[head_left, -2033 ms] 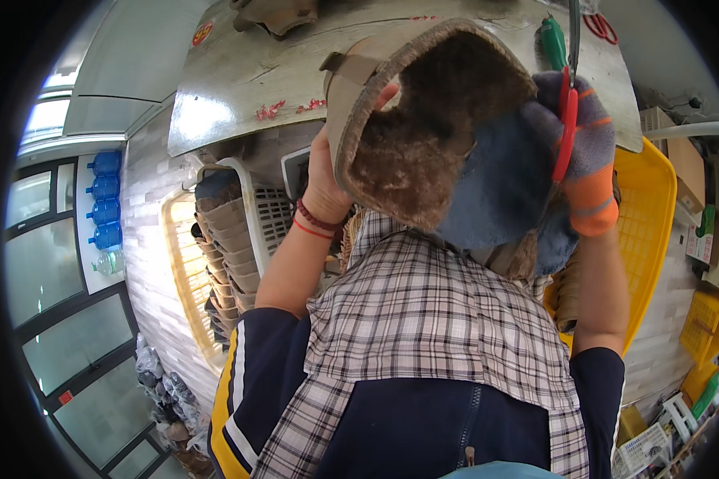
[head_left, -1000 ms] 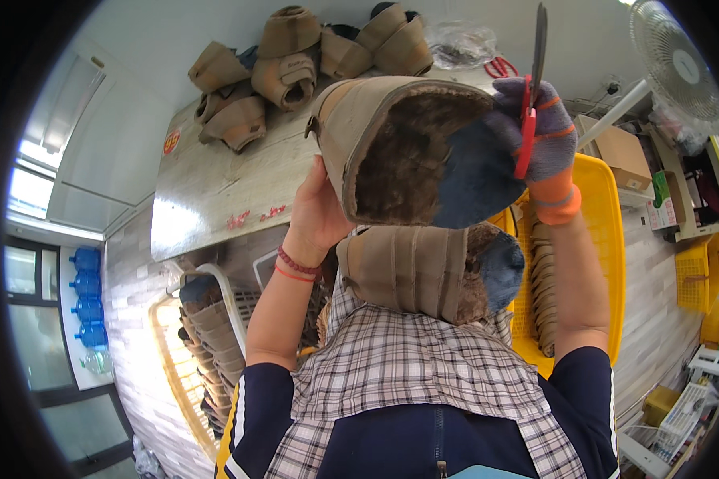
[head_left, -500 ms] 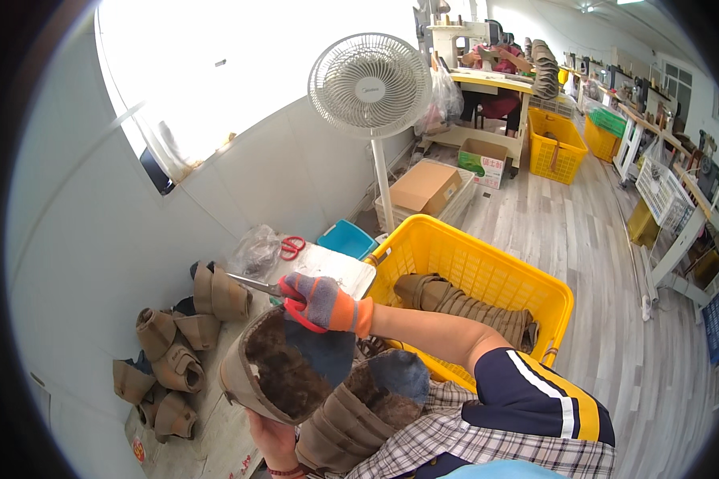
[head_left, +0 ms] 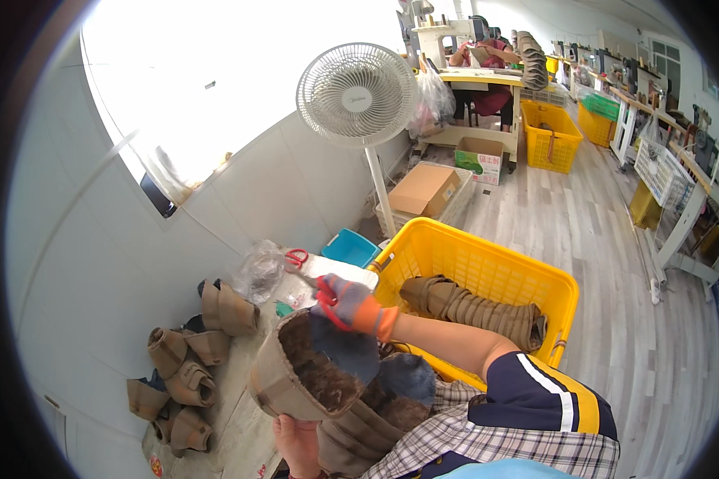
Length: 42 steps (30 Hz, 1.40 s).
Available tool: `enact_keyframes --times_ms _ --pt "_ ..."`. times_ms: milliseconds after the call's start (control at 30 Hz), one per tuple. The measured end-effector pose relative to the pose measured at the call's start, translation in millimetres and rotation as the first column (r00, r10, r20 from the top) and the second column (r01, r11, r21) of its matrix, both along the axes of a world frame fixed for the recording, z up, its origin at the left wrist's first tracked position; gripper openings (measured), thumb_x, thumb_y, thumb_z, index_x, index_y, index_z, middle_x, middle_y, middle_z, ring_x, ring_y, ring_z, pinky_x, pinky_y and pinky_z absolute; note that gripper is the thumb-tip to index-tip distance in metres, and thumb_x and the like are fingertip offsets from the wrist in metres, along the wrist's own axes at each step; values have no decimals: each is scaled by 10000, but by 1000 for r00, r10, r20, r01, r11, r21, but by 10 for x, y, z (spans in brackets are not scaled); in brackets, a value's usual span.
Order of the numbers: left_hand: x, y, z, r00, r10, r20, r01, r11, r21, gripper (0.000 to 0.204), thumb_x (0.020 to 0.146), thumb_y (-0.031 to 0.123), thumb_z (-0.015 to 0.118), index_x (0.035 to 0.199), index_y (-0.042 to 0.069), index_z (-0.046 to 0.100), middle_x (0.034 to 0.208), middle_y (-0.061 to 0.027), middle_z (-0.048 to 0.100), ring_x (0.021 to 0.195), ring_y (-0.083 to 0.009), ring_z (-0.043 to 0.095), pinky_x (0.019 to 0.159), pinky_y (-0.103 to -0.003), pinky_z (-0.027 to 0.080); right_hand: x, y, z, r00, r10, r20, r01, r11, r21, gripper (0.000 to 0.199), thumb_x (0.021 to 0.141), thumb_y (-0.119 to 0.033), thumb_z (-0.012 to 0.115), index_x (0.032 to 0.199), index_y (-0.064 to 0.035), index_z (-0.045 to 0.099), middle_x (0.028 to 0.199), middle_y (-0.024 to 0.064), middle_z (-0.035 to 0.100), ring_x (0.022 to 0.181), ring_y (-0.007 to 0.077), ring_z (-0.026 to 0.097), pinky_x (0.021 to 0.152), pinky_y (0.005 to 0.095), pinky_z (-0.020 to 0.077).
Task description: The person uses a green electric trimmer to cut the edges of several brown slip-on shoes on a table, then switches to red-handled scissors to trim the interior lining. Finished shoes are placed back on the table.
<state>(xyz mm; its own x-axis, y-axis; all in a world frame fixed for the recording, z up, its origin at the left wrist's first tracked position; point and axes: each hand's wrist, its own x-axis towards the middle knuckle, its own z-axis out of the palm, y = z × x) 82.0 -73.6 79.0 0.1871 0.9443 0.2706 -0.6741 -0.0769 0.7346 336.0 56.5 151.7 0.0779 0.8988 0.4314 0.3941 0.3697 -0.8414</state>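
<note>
My right hand [head_left: 353, 305], in a grey and orange glove, is closed round the red handles of a pair of scissors [head_left: 328, 308]. Their blades point left, above the rim of a brown boot upper [head_left: 268, 375] with dark fur and a blue-grey lining patch inside. My bare left hand [head_left: 297, 444] grips this upper from below; part of its fingers is hidden. Against my lap leans a stack of similar fur-lined uppers [head_left: 351, 439], next to the held one.
Several brown uppers [head_left: 190, 383] lie on the worktable [head_left: 236, 415] at left. Red scissors [head_left: 296, 257] and a plastic bag [head_left: 257, 271] rest behind. A yellow basket [head_left: 487, 247] holds stacked uppers at right. Beyond stand a fan [head_left: 357, 97] and a person [head_left: 499, 56] at a sewing machine.
The held upper and both hands have shifted slightly right in the picture. My right hand with the scissors has also tilted, and the view has turned a little.
</note>
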Motion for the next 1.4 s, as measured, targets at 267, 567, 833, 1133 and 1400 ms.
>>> enact_keyframes --times_ms 267,567,833,1133,1400 --pt "370 82 358 825 216 -522 -211 975 70 276 904 82 521 1168 7 542 996 -34 609 891 -132 549 763 -288 469 -24 -645 -119 810 310 -498 -332 942 46 356 793 -223 722 1036 -14 568 876 84 632 787 176 602 705 312 504" --pt "574 81 403 626 34 -779 133 980 150 477 873 114 623 1285 -20 422 1076 -79 632 965 -192 601 845 -304 463 76 -1274 133 782 259 -567 -404 903 -145 485 736 -191 777 1124 20 576 1020 112 658 898 145 621 763 293 501" --pt "-743 -861 -515 368 606 -705 -891 447 -82 167 956 138 490 976 -23 527 938 -141 641 807 -198 632 689 -316 520 359 -1450 -465 998 57 -16 -59 932 -358 407 732 -82 772 1077 23 583 1021 68 640 906 138 597 795 255 477" --pt "-480 -1075 -899 910 351 -220 -411 690 -595 301 952 210 518 1131 -23 582 1104 -83 628 1011 -167 574 893 -313 435 183 -1546 -682 933 345 -104 -337 735 -588 382 761 -116 739 1073 32 577 963 87 651 869 144 602 781 257 485" --pt "-602 -902 -1011 984 166 -65 -164 698 -697 402 930 285 543 1205 -8 548 1172 -89 606 1072 -187 566 931 -332 435 235 -1618 -794 873 450 -186 -479 725 -494 350 778 -78 695 1083 49 579 1025 92 650 858 163 622 765 300 508"
